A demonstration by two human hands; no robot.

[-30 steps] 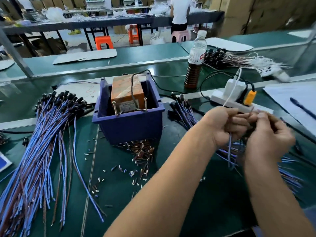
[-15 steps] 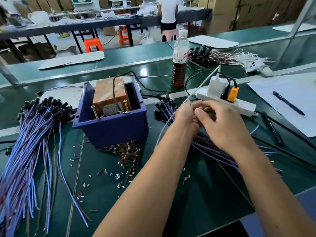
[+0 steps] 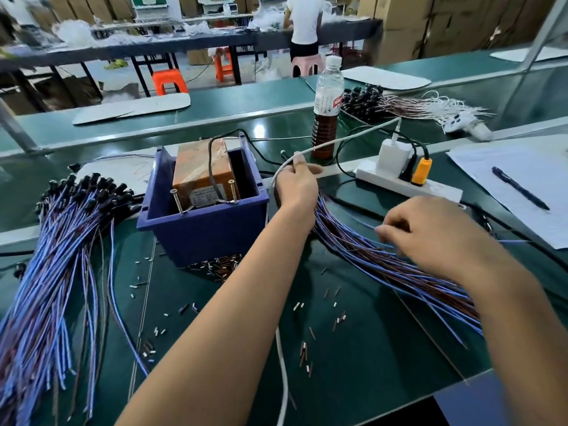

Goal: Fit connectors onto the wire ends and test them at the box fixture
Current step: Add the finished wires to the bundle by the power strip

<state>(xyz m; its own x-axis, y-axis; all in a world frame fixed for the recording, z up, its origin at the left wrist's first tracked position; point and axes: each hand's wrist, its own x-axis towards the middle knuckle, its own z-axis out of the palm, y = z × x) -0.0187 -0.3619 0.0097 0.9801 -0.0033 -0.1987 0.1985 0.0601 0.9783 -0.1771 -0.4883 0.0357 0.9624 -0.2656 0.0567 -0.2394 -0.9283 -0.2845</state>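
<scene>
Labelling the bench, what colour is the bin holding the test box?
Dark blue bin, clearest in the head view.

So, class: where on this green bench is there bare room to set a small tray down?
Barest: the near bench, between the left forearm and the right wire bundle, with only scattered connectors and a white cable. Crowded: the left wire pile, around the blue box, the power strip.

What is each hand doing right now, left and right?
Left hand: fingers curled round the white cable, holding it.
Right hand: fingers curled at the wire bundle, pinching a blue wire.
</scene>
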